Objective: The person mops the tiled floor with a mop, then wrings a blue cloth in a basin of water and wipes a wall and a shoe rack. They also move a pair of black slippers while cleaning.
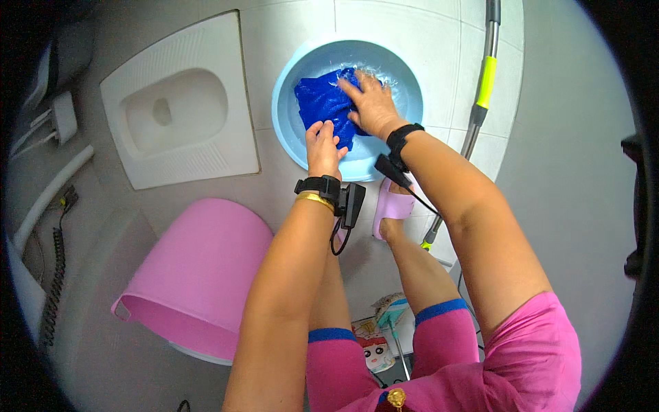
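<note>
A light blue plastic basin (288, 139) stands on the tiled floor with water in it. Wet, crumpled blue cloth (322, 98) lies inside, and water splashes at its upper right. My right hand (373, 105) is over the cloth's right part, fingers spread and slightly blurred; whether it presses on the cloth is not plain. At the cloth's lower edge, my left hand (324, 149) is half curled with its palm turned up, and nothing is plainly gripped in it. Both wrists wear black straps with small black devices.
Left of the basin is a white squat toilet (237, 113) set in the floor. A large pink bucket (206, 257) lies tilted at the lower left. A grey and lime-green pole (485, 82) leans along the right wall. Near my feet are a pink slipper (395, 205) and a brush (394, 311).
</note>
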Demonstrator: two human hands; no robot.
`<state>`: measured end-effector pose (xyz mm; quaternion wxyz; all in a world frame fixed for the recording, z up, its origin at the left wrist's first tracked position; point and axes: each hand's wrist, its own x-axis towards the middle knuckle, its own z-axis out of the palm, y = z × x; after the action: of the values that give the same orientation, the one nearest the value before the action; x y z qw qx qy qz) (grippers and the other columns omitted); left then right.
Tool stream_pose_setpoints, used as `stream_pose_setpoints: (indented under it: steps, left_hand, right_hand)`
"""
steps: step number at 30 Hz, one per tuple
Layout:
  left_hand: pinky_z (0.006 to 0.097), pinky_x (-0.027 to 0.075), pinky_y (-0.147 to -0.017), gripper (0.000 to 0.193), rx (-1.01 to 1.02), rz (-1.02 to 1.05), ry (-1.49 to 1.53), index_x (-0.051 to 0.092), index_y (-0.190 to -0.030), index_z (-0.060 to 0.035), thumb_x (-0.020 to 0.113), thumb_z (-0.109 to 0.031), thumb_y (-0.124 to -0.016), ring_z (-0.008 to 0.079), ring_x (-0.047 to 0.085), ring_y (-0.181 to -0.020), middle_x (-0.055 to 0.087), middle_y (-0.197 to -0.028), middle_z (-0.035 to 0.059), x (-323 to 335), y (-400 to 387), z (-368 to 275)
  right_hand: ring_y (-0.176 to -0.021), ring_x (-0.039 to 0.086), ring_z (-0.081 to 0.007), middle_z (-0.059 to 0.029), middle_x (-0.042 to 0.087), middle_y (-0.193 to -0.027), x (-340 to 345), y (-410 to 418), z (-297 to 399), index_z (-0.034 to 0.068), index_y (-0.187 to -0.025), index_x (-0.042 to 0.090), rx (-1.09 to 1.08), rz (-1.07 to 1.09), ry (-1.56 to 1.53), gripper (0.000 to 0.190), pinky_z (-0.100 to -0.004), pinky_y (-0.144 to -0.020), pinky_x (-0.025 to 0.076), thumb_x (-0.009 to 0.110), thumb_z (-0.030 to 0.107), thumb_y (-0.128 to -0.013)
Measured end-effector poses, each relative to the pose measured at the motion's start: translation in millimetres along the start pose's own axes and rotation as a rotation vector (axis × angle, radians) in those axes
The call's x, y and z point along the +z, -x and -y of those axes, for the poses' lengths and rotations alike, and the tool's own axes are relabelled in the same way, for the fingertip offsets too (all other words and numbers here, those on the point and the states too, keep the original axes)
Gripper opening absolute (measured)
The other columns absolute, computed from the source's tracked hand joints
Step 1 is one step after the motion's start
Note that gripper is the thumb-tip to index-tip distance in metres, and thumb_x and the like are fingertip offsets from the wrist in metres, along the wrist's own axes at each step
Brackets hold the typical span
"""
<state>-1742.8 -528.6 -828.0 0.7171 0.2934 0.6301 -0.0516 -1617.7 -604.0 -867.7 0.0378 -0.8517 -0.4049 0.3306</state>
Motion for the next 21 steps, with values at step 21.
stream_pose_setpoints:
  steps: [21]
  left_hand:
    - [0.0365, 0.048, -0.087, 0.041, -0.055, 0.263, 0.502, 0.043, -0.127, -0.0074, 0.047, -0.032, -0.096, 0.0228, 0.056, -0.101, 0.055, -0.113, 0.0095, 20, -1, -44]
  right_hand:
    - [-0.081, 0.054, -0.0311, -0.0140, 0.054, -0.085, -78, 45, 48, 0.005, -0.090, 0.061, -0.070, -0.130, -0.805, 0.028, -0.0398, -0.072, 0.045, 0.062, 0.032, -0.083]
